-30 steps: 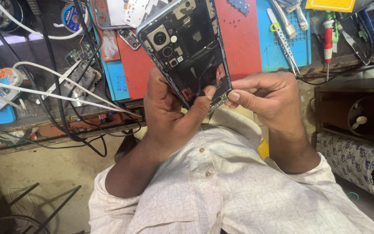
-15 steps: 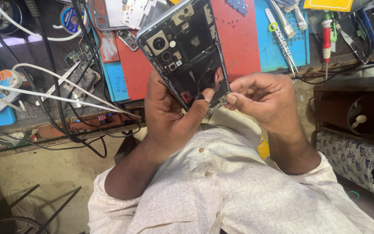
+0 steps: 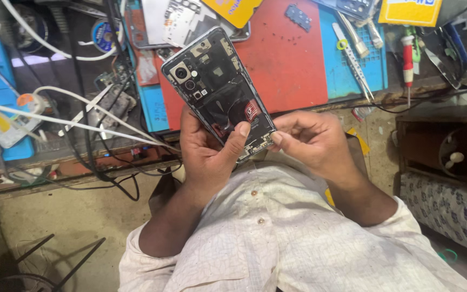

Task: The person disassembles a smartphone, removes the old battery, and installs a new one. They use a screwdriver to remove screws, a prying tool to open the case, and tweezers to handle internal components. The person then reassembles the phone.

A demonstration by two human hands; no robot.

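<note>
Bench: cluttered repair bench [image 3: 55, 157], red mat [image 3: 287, 65] and blue mat [image 3: 352, 70] on top.
Far left: white cables [image 3: 82, 127] trailed across the bench edge.
Left hand [image 3: 206, 157]: closed round the lower part of the opened phone [image 3: 220, 92], thumb lying across its exposed back.
Opened phone: held tilted above the red mat, camera end away from the person.
Right hand [image 3: 312, 143]: fingertips pinched together at the phone's bottom corner, touching it.
Right: tweezers [image 3: 352, 62] on the blue mat; red-handled screwdriver [image 3: 407, 59] beside.

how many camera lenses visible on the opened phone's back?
2, maybe more. On the phone, held by the left hand, a large lens sits near the top corner and a smaller lens just below. A third may sit under that; too small to tell.
</note>
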